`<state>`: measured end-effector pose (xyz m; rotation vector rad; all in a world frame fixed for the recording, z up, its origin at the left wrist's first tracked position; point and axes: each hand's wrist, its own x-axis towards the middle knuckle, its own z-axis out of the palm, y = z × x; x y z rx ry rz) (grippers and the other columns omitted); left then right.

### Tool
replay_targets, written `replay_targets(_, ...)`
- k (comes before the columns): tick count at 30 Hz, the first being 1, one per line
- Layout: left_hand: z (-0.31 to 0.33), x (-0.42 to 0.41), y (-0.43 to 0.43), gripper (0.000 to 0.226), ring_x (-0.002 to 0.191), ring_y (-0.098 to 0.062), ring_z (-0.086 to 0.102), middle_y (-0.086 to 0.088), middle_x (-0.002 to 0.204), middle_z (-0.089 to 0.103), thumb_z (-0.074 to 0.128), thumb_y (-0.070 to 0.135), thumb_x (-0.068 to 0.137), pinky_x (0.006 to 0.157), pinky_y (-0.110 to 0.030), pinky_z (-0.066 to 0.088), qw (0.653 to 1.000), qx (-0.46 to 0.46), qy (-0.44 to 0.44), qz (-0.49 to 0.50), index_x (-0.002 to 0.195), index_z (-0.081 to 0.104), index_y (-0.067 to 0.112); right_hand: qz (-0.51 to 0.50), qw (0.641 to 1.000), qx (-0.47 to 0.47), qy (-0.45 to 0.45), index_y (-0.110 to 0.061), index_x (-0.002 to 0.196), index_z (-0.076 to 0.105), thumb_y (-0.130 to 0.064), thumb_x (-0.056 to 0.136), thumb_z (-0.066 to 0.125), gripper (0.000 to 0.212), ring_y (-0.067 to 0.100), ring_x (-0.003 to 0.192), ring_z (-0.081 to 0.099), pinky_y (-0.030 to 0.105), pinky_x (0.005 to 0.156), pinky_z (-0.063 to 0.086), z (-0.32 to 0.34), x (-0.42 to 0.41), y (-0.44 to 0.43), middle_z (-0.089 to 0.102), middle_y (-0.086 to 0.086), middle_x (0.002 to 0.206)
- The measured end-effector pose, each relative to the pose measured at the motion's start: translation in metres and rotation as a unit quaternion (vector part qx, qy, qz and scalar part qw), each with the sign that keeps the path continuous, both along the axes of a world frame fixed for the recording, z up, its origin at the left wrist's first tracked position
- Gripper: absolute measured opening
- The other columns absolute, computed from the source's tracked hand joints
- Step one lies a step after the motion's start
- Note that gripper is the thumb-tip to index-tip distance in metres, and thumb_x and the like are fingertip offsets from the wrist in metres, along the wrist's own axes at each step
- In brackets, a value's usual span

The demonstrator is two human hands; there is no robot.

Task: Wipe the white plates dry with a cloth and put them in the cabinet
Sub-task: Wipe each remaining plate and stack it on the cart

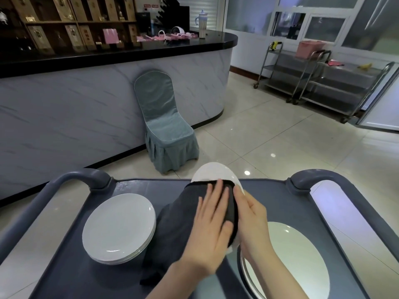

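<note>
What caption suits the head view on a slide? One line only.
Left hand presses a dark cloth on a white plate gripped by the right hand, above a cart with stacked plates.

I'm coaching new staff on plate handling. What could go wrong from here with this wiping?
The plate is held tilted over the cart by the right hand alone, gripping its rim; with the left hand pressing the cloth against it, it might slip.
If it drops, it would likely strike the right stack below.
The cloth's trailing end lies close beside the left stack and could snag it.
</note>
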<state>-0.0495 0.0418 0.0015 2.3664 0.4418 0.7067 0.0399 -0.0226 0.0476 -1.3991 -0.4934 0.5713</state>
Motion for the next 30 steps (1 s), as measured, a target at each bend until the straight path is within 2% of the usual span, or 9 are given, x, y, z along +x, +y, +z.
replay_targets(3,0.002,0.004,-0.003,0.061,0.152,-0.012,-0.012,0.017,0.164,-0.013,0.022,0.030,0.099,0.123,-0.039,-0.006,1.000,0.021,0.020,0.001,0.154,-0.004,0.028,0.007,1.000,-0.010,-0.001,-0.030,0.092,0.078,-0.031,0.102,0.052,0.028,0.014,0.089,0.073,0.025,0.075,0.055,-0.003,0.000,0.001,0.078,0.002,0.092)
replay_targets(6,0.010,0.006,0.012,0.058,0.152,-0.007,-0.009,0.020,0.164,-0.005,0.023,0.034,0.100,0.124,-0.038,-0.001,1.000,-0.023,0.006,0.002,0.154,0.002,0.035,0.012,1.000,-0.013,0.010,-0.030,0.092,0.078,-0.028,0.102,0.052,0.028,0.012,0.088,0.073,0.024,0.075,0.057,-0.005,-0.002,-0.003,0.078,0.003,0.094)
replay_targets(11,0.008,0.006,0.048,0.054,0.149,0.003,-0.002,0.027,0.162,0.004,0.027,0.035,0.104,0.125,-0.042,0.009,0.995,-0.100,-0.011,0.019,0.153,0.008,0.043,0.015,0.998,-0.015,0.065,-0.008,0.072,0.072,-0.026,0.099,0.057,0.036,0.015,0.066,0.063,0.022,0.060,0.051,-0.001,-0.002,-0.016,0.069,0.007,0.073)
replay_targets(14,-0.007,-0.009,0.056,0.058,0.150,0.001,0.000,0.024,0.163,0.002,0.030,0.028,0.104,0.125,-0.045,0.011,0.995,-0.098,-0.005,0.018,0.154,0.004,0.038,0.005,0.996,0.020,0.086,0.017,0.085,0.053,-0.036,0.089,0.066,0.055,0.020,0.075,0.047,0.032,0.073,0.040,0.006,0.012,-0.027,0.052,0.010,0.080)
replay_targets(17,-0.021,-0.021,0.051,0.062,0.151,-0.003,-0.003,0.022,0.164,-0.004,0.032,0.023,0.104,0.125,-0.046,0.009,0.995,-0.102,-0.004,0.008,0.155,-0.001,0.036,0.021,0.996,0.018,0.083,0.018,0.093,0.050,-0.046,0.081,0.076,0.070,0.021,0.080,0.047,0.039,0.079,0.036,0.011,0.021,-0.034,0.052,0.011,0.085)
replay_targets(22,-0.002,-0.006,0.036,0.061,0.153,-0.010,-0.005,0.019,0.165,-0.002,0.032,0.022,0.103,0.124,-0.033,-0.001,1.000,0.007,-0.016,-0.021,0.155,0.003,0.036,0.055,0.997,-0.041,0.045,-0.003,0.085,0.072,-0.045,0.084,0.065,0.043,0.021,0.078,0.066,0.036,0.077,0.053,0.003,0.017,-0.025,0.075,0.014,0.088)
replay_targets(24,0.003,-0.003,0.038,0.058,0.153,-0.011,-0.002,0.016,0.165,0.003,0.032,0.025,0.104,0.124,-0.033,0.001,0.999,0.029,-0.020,-0.020,0.156,0.009,0.031,0.056,0.996,-0.038,0.054,-0.004,0.088,0.075,-0.037,0.090,0.062,0.036,0.022,0.082,0.069,0.033,0.077,0.056,0.002,0.015,-0.024,0.075,0.019,0.094)
replay_targets(27,-0.005,-0.010,0.045,0.058,0.152,-0.007,0.001,0.018,0.165,0.005,0.035,0.021,0.104,0.125,-0.036,0.007,0.999,-0.021,-0.027,-0.011,0.156,0.012,0.032,0.045,0.995,-0.022,0.085,0.000,0.089,0.074,-0.036,0.090,0.063,0.037,0.022,0.080,0.067,0.033,0.074,0.055,0.005,0.022,-0.027,0.074,0.019,0.092)
replay_targets(30,-0.023,-0.022,0.042,0.060,0.152,-0.004,0.001,0.022,0.164,0.004,0.035,0.020,0.103,0.125,-0.038,0.009,0.991,-0.123,-0.047,0.016,0.156,0.011,0.032,0.026,0.993,-0.002,0.111,-0.010,0.087,0.078,-0.034,0.097,0.059,0.032,0.019,0.075,0.070,0.027,0.063,0.056,0.009,0.029,-0.031,0.076,0.009,0.090)
